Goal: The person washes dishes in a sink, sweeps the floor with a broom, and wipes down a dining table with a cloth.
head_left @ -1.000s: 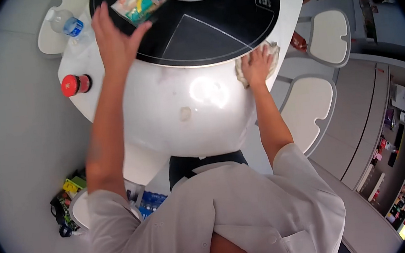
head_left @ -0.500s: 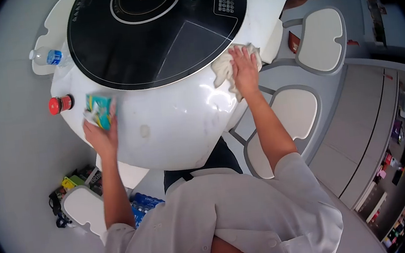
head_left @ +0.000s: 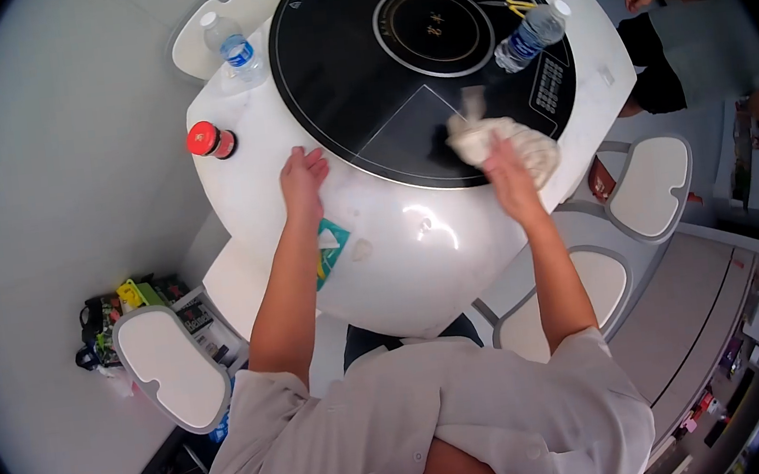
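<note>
My right hand (head_left: 510, 175) presses a cream cloth (head_left: 532, 149) onto the black glass turntable (head_left: 376, 112), near its front right edge; the cloth is blurred by motion. Over the white table (head_left: 402, 276), my left hand (head_left: 303, 188) holds nothing, its fingers loosely apart close to the turntable's rim. A teal tissue pack (head_left: 334, 242) lies on the table beside my left wrist, partly hidden by that forearm. Left of this hand, a red-lidded jar (head_left: 212, 141) rests on the tabletop.
One water bottle (head_left: 532, 38) and yellow-handled scissors (head_left: 519, 5) are on the turntable. Another clear bottle (head_left: 233, 49) stands at the table's left edge. White chairs (head_left: 652, 185) surround the table. Another person (head_left: 703, 55) is at the far right.
My left hand has let go of the tissue pack, which now lies nearer me. My right hand has moved the cloth from the table's right edge onto the turntable. The view has shifted.
</note>
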The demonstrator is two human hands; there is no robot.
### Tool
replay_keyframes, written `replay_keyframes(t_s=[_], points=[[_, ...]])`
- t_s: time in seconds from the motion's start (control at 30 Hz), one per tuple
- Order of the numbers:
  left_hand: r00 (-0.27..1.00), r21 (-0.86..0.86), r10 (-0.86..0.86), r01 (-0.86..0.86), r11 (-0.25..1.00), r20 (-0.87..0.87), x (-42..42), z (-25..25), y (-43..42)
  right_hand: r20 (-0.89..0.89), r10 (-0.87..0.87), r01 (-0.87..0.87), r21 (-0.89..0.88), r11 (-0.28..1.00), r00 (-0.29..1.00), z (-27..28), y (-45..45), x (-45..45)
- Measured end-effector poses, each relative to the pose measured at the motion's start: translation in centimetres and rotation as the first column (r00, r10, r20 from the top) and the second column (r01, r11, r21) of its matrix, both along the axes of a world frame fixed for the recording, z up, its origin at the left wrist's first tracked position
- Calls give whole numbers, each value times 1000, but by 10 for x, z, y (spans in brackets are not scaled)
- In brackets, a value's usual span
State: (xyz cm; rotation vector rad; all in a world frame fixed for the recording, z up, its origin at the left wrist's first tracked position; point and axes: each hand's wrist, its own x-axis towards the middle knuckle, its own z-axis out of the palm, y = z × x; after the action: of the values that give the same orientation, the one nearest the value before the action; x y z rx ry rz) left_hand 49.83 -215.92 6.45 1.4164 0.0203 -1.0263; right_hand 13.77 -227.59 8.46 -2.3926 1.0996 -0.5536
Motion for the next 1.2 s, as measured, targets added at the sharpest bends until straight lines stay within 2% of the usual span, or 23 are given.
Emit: replay_keyframes(t_s=[0.03, 0.07, 0.27, 0.33, 0.4, 0.43, 0.47, 0.5, 0.53, 0.57, 0.6, 0.63, 0.67, 0.7, 0.77, 0.83, 0.87, 0.9, 0.93, 0.97, 1.03, 1.07, 1.2], points=[[981, -33, 44, -51, 998, -188, 6, -2, -17, -186, 147, -166, -86, 982, 971, 3, 14, 33], [980, -65, 36, -49, 997, -194, 8, -9, -23, -376, 265, -338, -144, 930, 888, 5, 24, 62], [997, -149, 20, -30, 988, -68, 42, -45, -51, -324, 443, -516, -188, 836, 836, -4, -61, 199], [999, -113, 42, -43, 993, -18, 47, -44, -52, -250, 326, -397, -330, 857, 912, -24, -139, 253], [1000, -37, -17, 17, 999, -4, 51, -42, -49, -181, 32, -97, -366, 925, 983, -46, -209, 290], [991, 80, -67, 58, 995, 116, 55, -39, -49, -279, -54, -60, -385, 921, 959, -58, -225, 300], [827, 201, -204, 112, 973, 524, 61, -41, -48, -238, -51, -53, -411, 910, 970, -56, -215, 297], [307, 274, -237, -85, 958, 922, 50, -7, -58, -180, -17, -53, -375, 925, 984, -50, -197, 290], [86, 118, -109, -106, 987, 990, 23, 50, -81, -113, 15, -60, -407, 912, 993, -58, -178, 281], [162, 13, -32, 112, 994, 986, -2, 85, -104, -108, 51, -84, -319, 944, 993, -50, -150, 269], [437, -161, -13, 359, 919, 900, -27, 96, -130, -95, 71, -101, -366, 925, 993, -46, -114, 252], [521, 10, -355, 553, 833, 776, -64, 146, -146, 278, 96, -114, 49, 992, 956, -30, -78, 228], [233, -58, -137, 673, 737, 963, -87, 126, -179, 108, 129, -121, -75, 990, 986, -35, -50, 215], [173, -39, -126, 724, 689, 977, -116, 120, -203, -58, 139, -148, -204, 968, 989, -40, -21, 202], [199, -9, -206, 742, 671, 958, -164, 114, -241, -59, 182, -190, -218, 957, 982, -44, 4, 170], [237, 0, -262, 743, 669, 935, -190, 111, -268, 277, 39, -160, 427, 890, 960, -58, -1, 157], [336, -110, -229, 746, 657, 914, -200, 98, -281, 237, 40, -143, 433, 890, 971, -52, -4, 151], [294, -145, -105, 714, 685, 950, -204, 85, -291, 197, 42, -127, 439, 890, 980, -44, -8, 145], [384, -168, -175, 708, 686, 907, -202, 89, -295, -9, 112, -110, 116, 987, 994, -25, -11, 138], [356, -140, -160, 684, 716, 921, -193, 99, -289, 136, 116, -148, 257, 955, 984, -35, -17, 131], [386, -109, -211, 660, 743, 898, -168, 104, -272, 141, 185, -217, 265, 939, 973, -40, -23, 139], [459, -176, -179, 629, 757, 870, -152, 103, -261, -13, 228, -226, 106, 968, 974, -28, -27, 141], [514, -91, -195, 480, 872, 836, -73, 126, -190, 0, 247, -244, -160, 957, 969, -8, -21, 144]])
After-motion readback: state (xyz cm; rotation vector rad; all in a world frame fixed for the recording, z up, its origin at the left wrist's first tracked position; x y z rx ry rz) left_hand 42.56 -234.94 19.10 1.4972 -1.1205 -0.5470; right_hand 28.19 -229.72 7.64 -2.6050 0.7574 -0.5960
